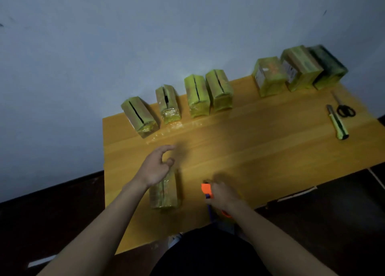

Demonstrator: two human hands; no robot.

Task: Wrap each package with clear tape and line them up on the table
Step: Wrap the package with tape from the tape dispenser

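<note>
Gripping orange plastic tape dispenser (206, 189): right hand (224, 196); glossy boxy package (165, 194) beside.

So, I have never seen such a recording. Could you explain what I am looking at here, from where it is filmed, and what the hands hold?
There is one picture, from a camera on a person's head, looking down at their own arms. On the wooden table seven packages stand along the far edge, and one package lies near. The left hand hovers over it, holding nothing. The right hand grips an orange tape dispenser. At far right lie scissors and a utility knife.
</note>
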